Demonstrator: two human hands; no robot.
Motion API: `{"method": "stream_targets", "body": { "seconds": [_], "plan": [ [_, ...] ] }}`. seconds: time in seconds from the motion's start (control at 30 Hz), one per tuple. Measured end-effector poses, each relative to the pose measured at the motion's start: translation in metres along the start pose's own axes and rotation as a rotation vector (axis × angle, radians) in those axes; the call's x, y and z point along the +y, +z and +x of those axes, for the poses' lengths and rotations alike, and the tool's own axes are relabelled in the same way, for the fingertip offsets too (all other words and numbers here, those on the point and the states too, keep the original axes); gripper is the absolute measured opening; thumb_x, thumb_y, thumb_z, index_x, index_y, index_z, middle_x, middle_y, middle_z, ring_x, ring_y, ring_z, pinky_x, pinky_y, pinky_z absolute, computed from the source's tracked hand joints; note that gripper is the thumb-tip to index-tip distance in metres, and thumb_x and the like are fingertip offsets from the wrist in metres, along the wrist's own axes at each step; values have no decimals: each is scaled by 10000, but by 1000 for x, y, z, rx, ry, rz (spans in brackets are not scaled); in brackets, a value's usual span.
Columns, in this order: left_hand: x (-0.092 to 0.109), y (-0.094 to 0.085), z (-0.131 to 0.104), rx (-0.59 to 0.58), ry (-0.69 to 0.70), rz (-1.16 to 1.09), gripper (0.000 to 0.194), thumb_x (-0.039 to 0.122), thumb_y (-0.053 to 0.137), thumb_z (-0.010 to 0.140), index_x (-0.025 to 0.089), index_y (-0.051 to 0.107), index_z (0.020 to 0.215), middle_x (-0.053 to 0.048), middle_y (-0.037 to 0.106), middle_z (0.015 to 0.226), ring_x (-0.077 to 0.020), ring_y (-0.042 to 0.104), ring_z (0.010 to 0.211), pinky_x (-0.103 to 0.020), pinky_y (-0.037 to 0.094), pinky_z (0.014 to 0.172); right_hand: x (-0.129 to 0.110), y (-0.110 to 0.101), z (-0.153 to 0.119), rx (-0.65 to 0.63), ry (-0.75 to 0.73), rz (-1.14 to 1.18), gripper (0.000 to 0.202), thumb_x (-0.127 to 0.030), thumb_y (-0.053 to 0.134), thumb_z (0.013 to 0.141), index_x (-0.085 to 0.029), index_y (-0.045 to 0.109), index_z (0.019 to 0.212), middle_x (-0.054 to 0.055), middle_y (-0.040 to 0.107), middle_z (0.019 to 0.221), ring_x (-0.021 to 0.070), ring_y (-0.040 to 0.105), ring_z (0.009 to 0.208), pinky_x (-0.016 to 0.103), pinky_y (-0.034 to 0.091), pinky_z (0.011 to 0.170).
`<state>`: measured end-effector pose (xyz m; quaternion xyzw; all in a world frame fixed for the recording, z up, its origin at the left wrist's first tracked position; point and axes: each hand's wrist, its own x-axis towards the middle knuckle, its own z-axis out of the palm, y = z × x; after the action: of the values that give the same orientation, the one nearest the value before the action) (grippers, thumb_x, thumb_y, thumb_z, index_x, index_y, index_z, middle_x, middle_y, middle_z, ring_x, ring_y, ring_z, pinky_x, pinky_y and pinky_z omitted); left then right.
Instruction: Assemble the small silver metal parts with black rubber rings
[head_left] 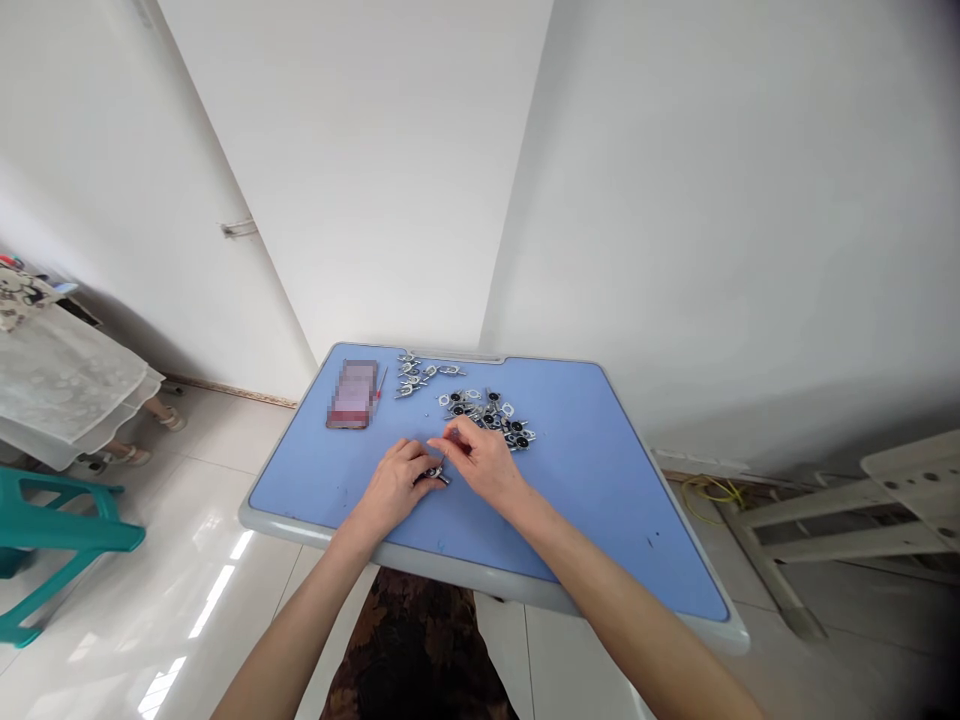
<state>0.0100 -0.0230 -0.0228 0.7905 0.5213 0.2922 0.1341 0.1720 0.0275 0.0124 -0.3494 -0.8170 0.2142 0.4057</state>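
Note:
Near the middle of the blue table [585, 440], my left hand [394, 485] grips a small metal fitting [444, 479] between thumb and fingers, down at the tabletop. My right hand [484, 462] is closed in a pinch just above that fitting; whatever sits between its fingertips is too small to make out. Just beyond the right hand lies a loose pile of metal fittings with black round parts [517, 428]. Farther back is a second group of small metal fittings [409, 386], which show no black rounds.
A phone [352, 395] lies on the table's left side, beside a thin tool with a red part [379, 392]. A teal stool [67, 530] stands on the floor at left, near a person's sandalled feet [131, 453]. A metal frame [787, 560] stands at right.

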Motion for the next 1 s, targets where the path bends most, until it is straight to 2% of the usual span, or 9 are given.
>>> {"method": "stream_targets", "body": {
  "seconds": [0.17,0.37,0.47,0.53,0.63,0.73,0.83,0.9,1.0],
  "plan": [
    [3,-4,1,28,-59,-134,209,362,626,832,222,716,959,-58,624,889,-212,538,859,-336,443,791,0,-6,3,45,169,256,266,-434,560,846,-205,530,714,-51,514,474,101,486,423,218,404,430],
    [6,-16,1,60,-177,-463,242,404,654,795,222,729,936,-51,634,907,-201,572,866,-307,440,797,6,-16,11,232,362,638,303,-491,609,799,-200,543,744,-77,484,451,82,444,376,251,513,472],
    [7,-19,1,75,-194,-577,240,393,676,774,213,735,923,-50,627,899,-185,577,835,-285,448,774,7,-21,12,244,380,670,330,-511,597,804,-201,524,716,-85,449,441,73,403,362,251,511,467],
    [7,-22,1,89,-193,-611,226,377,688,766,211,736,912,-47,625,890,-176,573,820,-279,453,769,6,-24,11,226,370,620,356,-524,561,828,-200,506,692,-74,447,462,78,431,388,229,480,453],
    [8,-24,1,115,-191,-621,214,364,695,763,208,735,904,-47,626,887,-172,570,811,-280,457,773,2,-28,9,82,337,508,399,-522,480,880,-192,484,656,-35,510,551,90,509,485,220,452,496],
    [7,-24,0,132,-182,-611,212,363,696,766,206,733,903,-48,626,882,-171,569,812,-278,458,769,-2,-30,8,-223,344,452,447,-518,396,916,-184,462,626,-29,501,585,82,473,476,227,414,497],
    [5,-22,-1,153,-160,-605,216,361,695,770,198,732,906,-51,631,879,-172,570,820,-277,456,759,-5,-30,7,-498,323,422,451,-528,401,904,-171,511,650,-34,460,591,80,406,485,219,345,473],
    [3,-21,-1,174,-138,-599,215,356,690,777,196,730,913,-51,635,880,-173,573,829,-279,456,763,-7,-30,7,-603,277,395,418,-524,467,872,-160,568,693,-33,449,599,87,387,529,216,314,489],
    [2,-20,-1,190,-105,-565,205,351,678,792,202,727,924,-50,638,892,-174,579,846,-285,458,785,-9,-30,6,-660,251,377,362,-493,531,840,-151,617,762,-35,442,607,89,357,551,220,281,500]
  ]
}}
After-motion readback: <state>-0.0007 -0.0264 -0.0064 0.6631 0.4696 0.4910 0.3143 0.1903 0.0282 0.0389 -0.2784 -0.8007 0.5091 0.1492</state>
